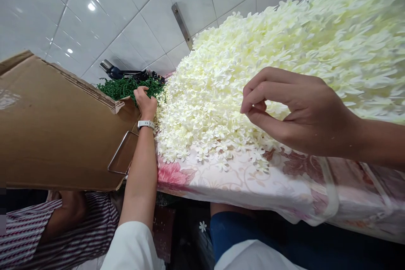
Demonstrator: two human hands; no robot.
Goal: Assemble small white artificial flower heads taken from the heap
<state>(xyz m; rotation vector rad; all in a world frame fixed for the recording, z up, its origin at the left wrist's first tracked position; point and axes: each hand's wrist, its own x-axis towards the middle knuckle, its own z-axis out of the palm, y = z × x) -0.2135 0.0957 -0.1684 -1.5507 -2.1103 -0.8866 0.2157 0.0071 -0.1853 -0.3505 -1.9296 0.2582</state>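
My left hand (146, 102), with a white watch (146, 124) on its wrist, reaches to the edge of a pile of thin green plastic stems (118, 88). Its fingers are curled, and whatever they hold is hidden. My right hand (294, 112) hovers above a large heap of pale white-yellow artificial flowers (215, 88). Thumb and forefinger meet in a pinch; anything between the tips is too small to make out. Small loose blossoms (223, 162) lie along the heap's front edge on a floral tablecloth (202, 179).
A big cardboard box (60, 126) stands at the left, beside a bent metal wire handle (115, 156). Behind the stems lies a black object with a metal end (109, 68). Another person in a striped garment (91, 223) sits below the box. White tiles (104, 8) line the wall.
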